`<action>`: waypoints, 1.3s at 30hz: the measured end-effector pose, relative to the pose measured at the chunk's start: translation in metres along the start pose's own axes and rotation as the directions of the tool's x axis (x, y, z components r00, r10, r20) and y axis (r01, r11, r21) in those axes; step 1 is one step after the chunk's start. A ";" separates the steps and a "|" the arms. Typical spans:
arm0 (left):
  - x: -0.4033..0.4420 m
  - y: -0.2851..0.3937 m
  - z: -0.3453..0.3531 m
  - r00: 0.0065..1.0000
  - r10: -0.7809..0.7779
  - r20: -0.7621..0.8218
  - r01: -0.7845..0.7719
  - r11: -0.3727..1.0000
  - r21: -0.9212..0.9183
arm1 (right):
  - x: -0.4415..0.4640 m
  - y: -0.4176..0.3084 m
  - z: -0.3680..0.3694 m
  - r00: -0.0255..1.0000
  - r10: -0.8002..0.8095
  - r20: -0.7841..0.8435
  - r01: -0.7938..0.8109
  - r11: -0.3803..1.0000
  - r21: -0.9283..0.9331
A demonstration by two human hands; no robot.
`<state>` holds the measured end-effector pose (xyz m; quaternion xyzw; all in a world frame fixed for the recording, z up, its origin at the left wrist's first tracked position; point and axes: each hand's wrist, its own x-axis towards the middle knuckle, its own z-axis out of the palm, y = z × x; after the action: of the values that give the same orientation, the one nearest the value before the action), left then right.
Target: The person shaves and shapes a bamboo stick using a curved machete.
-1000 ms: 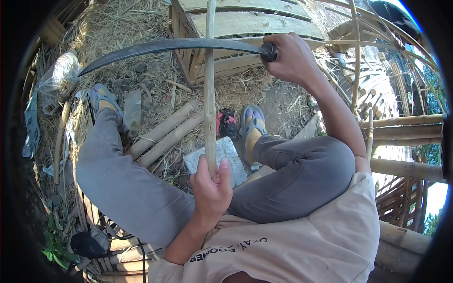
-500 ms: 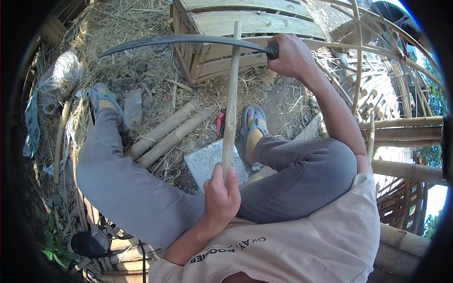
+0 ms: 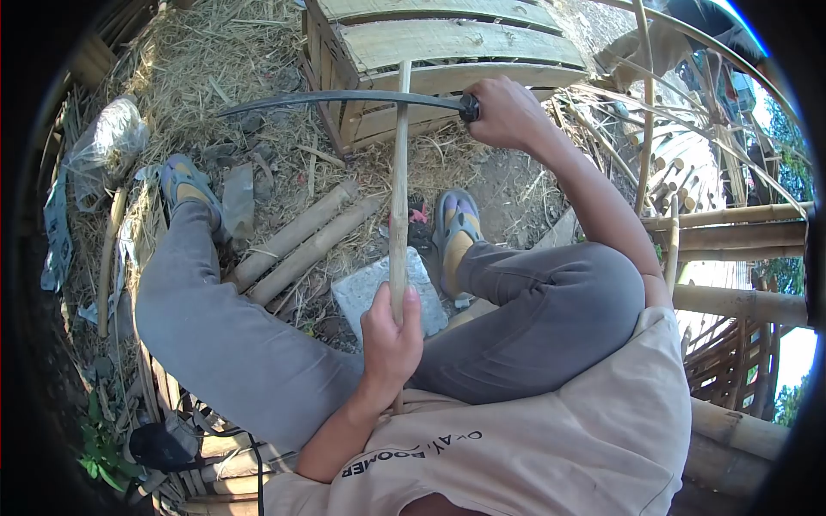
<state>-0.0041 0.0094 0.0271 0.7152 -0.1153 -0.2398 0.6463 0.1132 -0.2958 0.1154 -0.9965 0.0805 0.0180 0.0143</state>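
The left hand (image 3: 391, 340) is closed round the pale stick (image 3: 400, 189) near its lower end, apparently to steady it while leaving the far length exposed, which runs up past the light block (image 3: 370, 292) to overlap the slatted crate's (image 3: 447, 43) near edge in view. The right hand (image 3: 508, 112), well apart from the left, grips the handle of the curved blade (image 3: 327, 98), which crosses the stick near its far tip; this grip seemingly keeps the fingers off the metal, though whether blade and stick touch cannot be told.
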 end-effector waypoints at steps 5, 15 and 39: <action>-0.002 0.002 -0.001 1.000 0.011 0.005 -0.011 0.999 0.047 | -0.001 0.000 0.004 1.000 0.004 0.002 -0.004 1.000 -0.014; -0.001 0.002 -0.002 1.000 -0.013 -0.010 0.013 0.998 0.053 | -0.001 0.000 0.011 0.999 -0.031 -0.008 0.031 0.999 -0.016; 0.003 -0.005 0.002 1.000 -0.024 -0.007 0.024 0.998 0.057 | 0.015 0.032 0.050 0.997 0.076 0.004 -0.076 0.992 0.101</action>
<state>-0.0028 0.0070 0.0214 0.7353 -0.1114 -0.2421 0.6232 0.1208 -0.3279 0.0642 -0.9907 0.1193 0.0146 0.0640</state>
